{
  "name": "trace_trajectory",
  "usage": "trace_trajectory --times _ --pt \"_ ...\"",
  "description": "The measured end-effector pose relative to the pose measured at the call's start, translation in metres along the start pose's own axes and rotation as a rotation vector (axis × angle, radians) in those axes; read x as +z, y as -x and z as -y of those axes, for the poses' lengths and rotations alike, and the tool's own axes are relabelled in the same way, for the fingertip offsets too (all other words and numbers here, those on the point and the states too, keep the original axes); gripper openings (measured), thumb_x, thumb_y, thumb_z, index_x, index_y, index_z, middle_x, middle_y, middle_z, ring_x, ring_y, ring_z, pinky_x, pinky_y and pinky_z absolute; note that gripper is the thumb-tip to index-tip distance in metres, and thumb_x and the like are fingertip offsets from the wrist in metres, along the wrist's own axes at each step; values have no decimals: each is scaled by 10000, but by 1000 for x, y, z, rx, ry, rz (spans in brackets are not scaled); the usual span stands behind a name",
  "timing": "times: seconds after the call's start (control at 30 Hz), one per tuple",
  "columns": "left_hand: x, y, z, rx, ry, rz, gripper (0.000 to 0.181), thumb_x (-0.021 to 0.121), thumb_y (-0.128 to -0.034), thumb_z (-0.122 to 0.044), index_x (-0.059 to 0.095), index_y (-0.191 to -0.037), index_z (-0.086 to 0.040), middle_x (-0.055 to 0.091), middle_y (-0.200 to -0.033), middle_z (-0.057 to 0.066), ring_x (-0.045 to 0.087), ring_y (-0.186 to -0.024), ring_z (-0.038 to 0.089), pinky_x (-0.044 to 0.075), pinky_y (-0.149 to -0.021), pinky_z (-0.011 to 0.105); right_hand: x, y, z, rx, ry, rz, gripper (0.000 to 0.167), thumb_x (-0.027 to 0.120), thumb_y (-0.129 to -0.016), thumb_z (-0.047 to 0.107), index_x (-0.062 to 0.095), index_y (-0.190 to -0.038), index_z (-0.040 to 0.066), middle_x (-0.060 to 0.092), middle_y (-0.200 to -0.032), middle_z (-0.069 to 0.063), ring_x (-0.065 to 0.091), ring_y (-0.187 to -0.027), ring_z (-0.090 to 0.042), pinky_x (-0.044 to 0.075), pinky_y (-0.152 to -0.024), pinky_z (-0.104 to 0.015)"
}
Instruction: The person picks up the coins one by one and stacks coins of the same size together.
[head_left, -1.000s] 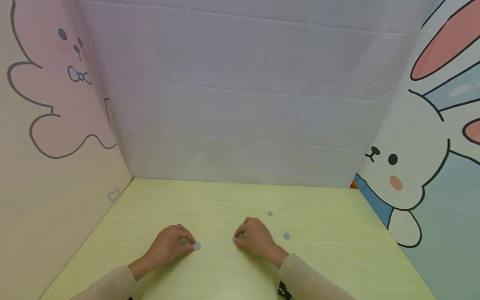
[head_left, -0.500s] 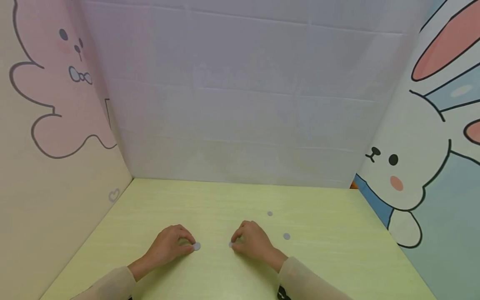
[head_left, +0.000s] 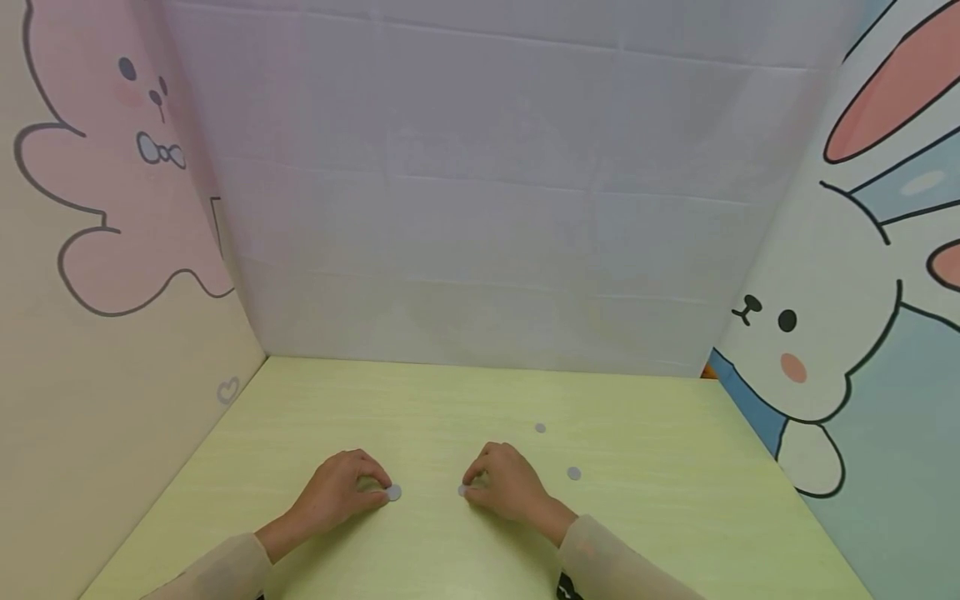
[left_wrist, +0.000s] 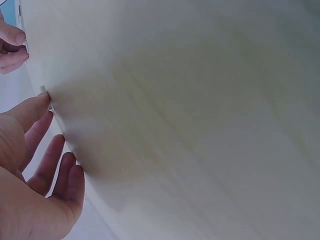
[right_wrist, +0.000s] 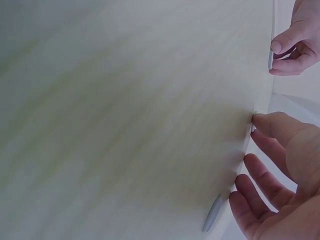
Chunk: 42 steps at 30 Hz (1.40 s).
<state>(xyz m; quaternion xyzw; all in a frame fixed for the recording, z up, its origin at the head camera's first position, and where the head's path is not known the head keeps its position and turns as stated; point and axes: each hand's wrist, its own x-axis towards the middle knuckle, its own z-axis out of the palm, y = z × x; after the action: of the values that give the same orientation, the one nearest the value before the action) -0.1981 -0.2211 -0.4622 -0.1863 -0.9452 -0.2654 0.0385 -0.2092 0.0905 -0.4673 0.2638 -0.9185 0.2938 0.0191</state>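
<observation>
In the head view the left hand (head_left: 336, 493) pinches the edge of a grey disc (head_left: 393, 492) lying on the pale green tabletop (head_left: 420, 558). The right hand (head_left: 507, 483) pinches a smaller-looking grey disc (head_left: 461, 490), partly covered by its fingertips, a short gap to the right of the first. Thumb and index of the left hand (left_wrist: 42, 160) hold a thin disc (left_wrist: 43, 89) at the surface in the left wrist view. The right wrist view has the right hand (right_wrist: 282, 170) gripping its disc (right_wrist: 252, 128) the same way, other fingers touching the table.
Two more grey discs, one farther back (head_left: 540, 427) and one nearer (head_left: 573, 473), lie right of the right hand. A white sheet (head_left: 480, 208) hangs behind the table. Cartoon-printed panels stand at the left (head_left: 150, 350) and right (head_left: 885, 400).
The right hand has moved slightly left and toward the near edge with its disc, then stayed there over the last half second. The left hand and its disc have not moved.
</observation>
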Motion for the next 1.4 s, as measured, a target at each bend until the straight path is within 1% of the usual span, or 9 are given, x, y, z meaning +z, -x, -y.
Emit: trace_trajectory --times 0.3,0.6,0.7,0.8,0.9,1.03,1.17,1.4 --pt "1 -1 1 27 -18 -10 140 932 -825 -289 809 -878 -328 682 -958 -232 658 -966 110 529 -885 397 -1 1 -2 -3 -6 -1 72 878 -898 262 861 -899 192 700 -970 64 588 -909 -123 520 -795 -291" --pt "-3 -1 1 38 -34 15 170 929 -820 -359 820 -944 -319 706 -993 -213 668 -981 118 536 -900 412 1 0 -6 -9 -5 3 84 877 -901 283 860 -899 202 696 -963 74 593 -908 -120 527 -802 -291" --pt "-6 -1 0 49 -23 15 220 927 -821 -371 818 -996 -292 720 -1005 -184 678 -984 136 543 -895 400 0 -1 -6 -12 -12 4 86 878 -901 286 860 -897 202 697 -964 76 598 -912 -121 531 -814 -298" --pt "-7 -3 -2 64 12 12 256 911 -841 -384 813 -1045 -263 729 -1020 -155 685 -997 167 551 -889 396 -1 -1 -6 -13 -21 5 80 884 -896 277 860 -896 201 696 -967 77 597 -912 -121 530 -818 -300" --pt "-7 -7 -5 82 26 -2 263 907 -848 -374 812 -1057 -244 737 -1026 -139 694 -1009 193 556 -891 415 -1 -1 -7 -12 -26 5 73 888 -891 266 861 -896 198 693 -967 75 598 -911 -123 529 -820 -300" --pt "-2 -14 -13 113 -16 -20 256 931 -825 -303 816 -1043 -235 742 -1022 -142 698 -1011 200 553 -915 465 -1 0 -7 -14 -30 4 69 890 -888 253 861 -897 191 694 -967 70 608 -914 -133 535 -822 -300" --pt "5 -19 -23 137 -51 -8 255 936 -818 -268 821 -1041 -222 742 -1024 -146 696 -1018 197 554 -935 491 0 -1 -8 -13 -32 4 71 891 -887 251 862 -894 187 700 -965 70 615 -915 -137 540 -826 -303" --pt "19 -28 -47 167 -34 19 245 934 -822 -228 825 -1035 -175 751 -1020 -105 692 -1004 219 551 -925 488 3 -3 -11 -6 -33 6 74 892 -884 268 864 -885 199 700 -959 88 607 -910 -117 537 -828 -298"
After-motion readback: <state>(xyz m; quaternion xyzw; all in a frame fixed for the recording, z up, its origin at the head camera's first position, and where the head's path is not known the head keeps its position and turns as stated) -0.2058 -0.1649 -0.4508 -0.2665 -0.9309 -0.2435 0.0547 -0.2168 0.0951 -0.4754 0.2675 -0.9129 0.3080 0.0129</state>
